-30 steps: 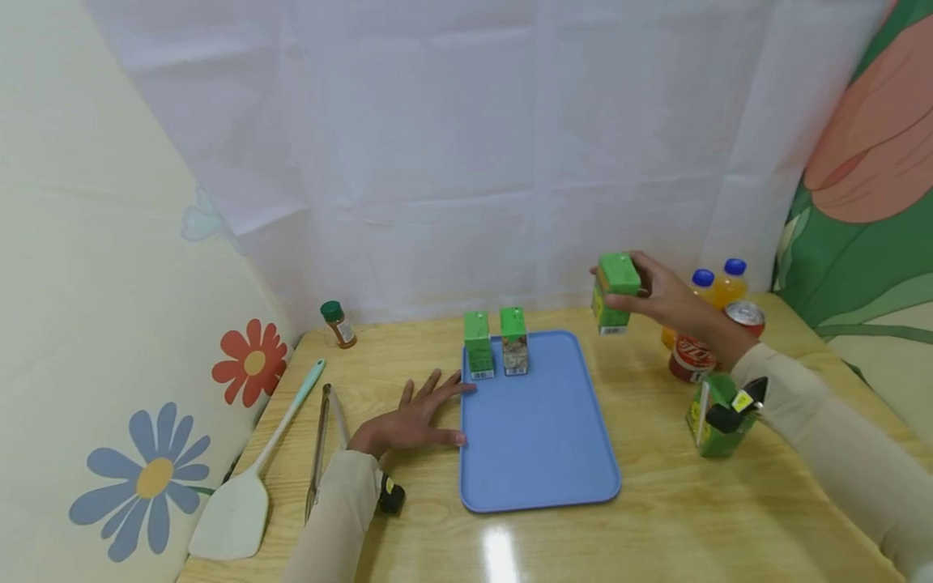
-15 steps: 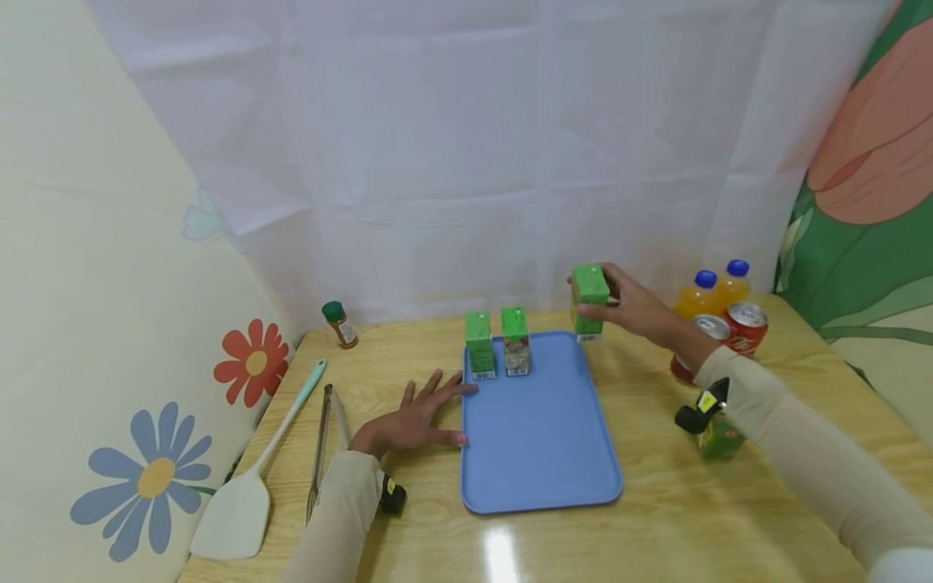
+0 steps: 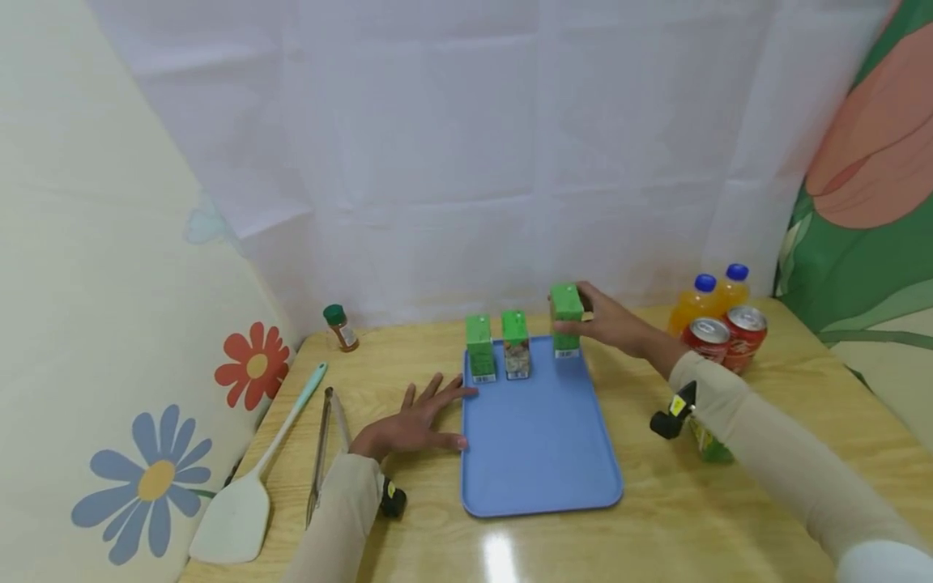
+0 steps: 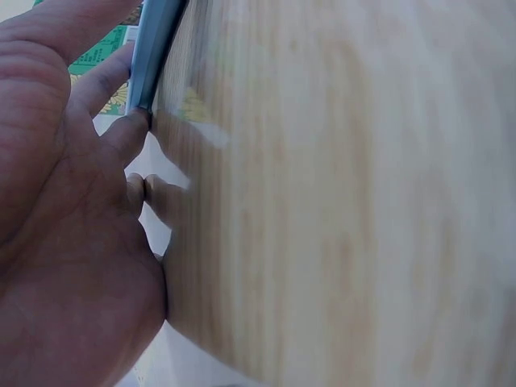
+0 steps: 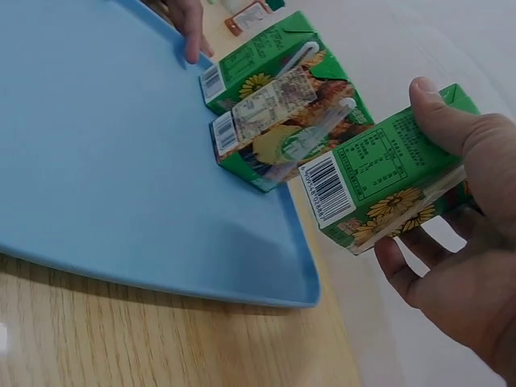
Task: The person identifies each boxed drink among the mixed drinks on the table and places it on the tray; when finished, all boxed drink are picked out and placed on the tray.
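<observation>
My right hand (image 3: 612, 325) grips a green drink carton (image 3: 566, 320) upright at the far right corner of the blue tray (image 3: 539, 437). In the right wrist view this carton (image 5: 387, 173) is held between thumb and fingers, its base just above the tray's level. Two more cartons stand on the tray's far left part: a plain green-faced one (image 3: 480, 348) and one with a brown picture panel (image 3: 516, 344). My left hand (image 3: 411, 425) lies spread on the table, its fingertips and thumb touching the tray's left edge; the left wrist view shows the palm (image 4: 72, 242) close up.
At right stand two red soda cans (image 3: 745, 334) and two orange juice bottles (image 3: 692, 306). Another green carton (image 3: 710, 444) is partly hidden under my right forearm. To the left lie tongs (image 3: 321, 445), a white spatula (image 3: 236, 514) and a green-capped spice jar (image 3: 340, 328).
My right hand has carried its carton leftward and down, from right of the tray to over its far right corner. The left hand has stayed in place.
</observation>
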`<act>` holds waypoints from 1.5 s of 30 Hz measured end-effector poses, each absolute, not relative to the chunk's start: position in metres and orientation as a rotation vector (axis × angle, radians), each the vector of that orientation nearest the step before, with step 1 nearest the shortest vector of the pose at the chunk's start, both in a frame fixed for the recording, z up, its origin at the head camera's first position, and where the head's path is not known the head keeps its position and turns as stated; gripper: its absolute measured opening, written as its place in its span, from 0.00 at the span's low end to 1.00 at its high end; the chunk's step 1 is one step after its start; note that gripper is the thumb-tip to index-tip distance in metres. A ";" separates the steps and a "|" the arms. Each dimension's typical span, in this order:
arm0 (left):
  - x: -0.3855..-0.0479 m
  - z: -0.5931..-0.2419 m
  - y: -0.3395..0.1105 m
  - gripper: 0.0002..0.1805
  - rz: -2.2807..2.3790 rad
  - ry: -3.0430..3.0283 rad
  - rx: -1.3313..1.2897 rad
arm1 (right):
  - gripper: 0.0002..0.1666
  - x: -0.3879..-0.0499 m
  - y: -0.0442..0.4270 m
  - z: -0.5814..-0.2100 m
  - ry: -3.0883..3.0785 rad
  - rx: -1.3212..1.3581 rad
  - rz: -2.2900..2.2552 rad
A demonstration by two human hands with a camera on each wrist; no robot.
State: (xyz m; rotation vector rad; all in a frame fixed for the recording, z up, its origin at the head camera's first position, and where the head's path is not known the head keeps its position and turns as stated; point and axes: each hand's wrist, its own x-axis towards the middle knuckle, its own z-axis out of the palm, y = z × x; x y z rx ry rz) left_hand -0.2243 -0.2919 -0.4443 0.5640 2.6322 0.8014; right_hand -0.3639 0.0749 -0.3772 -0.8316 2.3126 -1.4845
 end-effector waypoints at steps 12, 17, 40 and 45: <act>-0.225 -0.444 -0.289 0.47 0.801 2.629 0.572 | 0.56 -0.368 0.059 -0.396 2.307 -0.685 -1.411; -0.225 -0.443 -0.289 0.47 0.815 2.612 0.573 | 0.55 -0.368 0.056 -0.403 2.289 -0.670 -1.415; -0.225 -0.440 -0.289 0.46 0.829 2.609 0.557 | 0.64 -0.363 0.051 -0.404 2.317 -0.676 -1.332; -0.224 -0.443 -0.290 0.47 0.817 2.616 0.545 | 0.62 -0.360 0.054 -0.393 2.288 -0.698 -1.324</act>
